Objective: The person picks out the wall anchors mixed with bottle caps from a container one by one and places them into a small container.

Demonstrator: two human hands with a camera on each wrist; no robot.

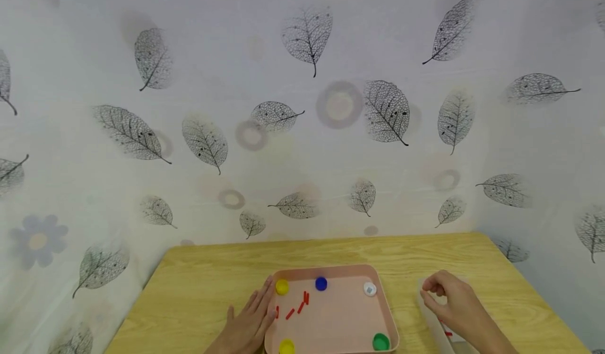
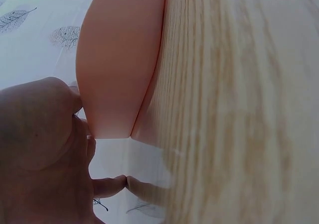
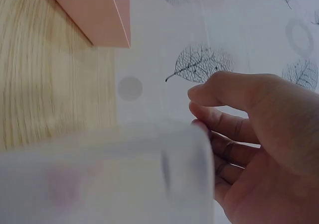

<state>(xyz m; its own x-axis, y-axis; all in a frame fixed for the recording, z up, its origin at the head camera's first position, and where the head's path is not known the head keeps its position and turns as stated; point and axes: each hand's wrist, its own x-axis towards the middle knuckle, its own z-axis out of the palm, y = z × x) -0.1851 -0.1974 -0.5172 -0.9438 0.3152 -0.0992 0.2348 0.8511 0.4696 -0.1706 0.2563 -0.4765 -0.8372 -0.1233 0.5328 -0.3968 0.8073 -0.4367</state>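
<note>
My left hand (image 1: 248, 322) rests with fairly straight fingers along the left edge of a pink tray (image 1: 340, 312). In the left wrist view its fingers lie beside the tray's outer wall (image 2: 119, 59). Inside the tray are several short red sticks (image 1: 290, 314), yellow caps (image 1: 282, 287), a blue cap (image 1: 321, 283), a white cap (image 1: 369, 289) and a green cap (image 1: 381, 342). My right hand (image 1: 454, 301) hovers over a translucent box (image 1: 427, 314), fingers curled, thumb tip at the index fingertip. Nothing shows between them. A red stick (image 1: 448, 334) is visible in the box, partly covered by the hand.
The wooden table (image 1: 203, 275) carries the tray and, to its right, the box. A wall covering with a leaf print (image 1: 302, 133) rises behind the table's back edge. In the right wrist view the box's blurred rim (image 3: 114, 144) stands close below the hand.
</note>
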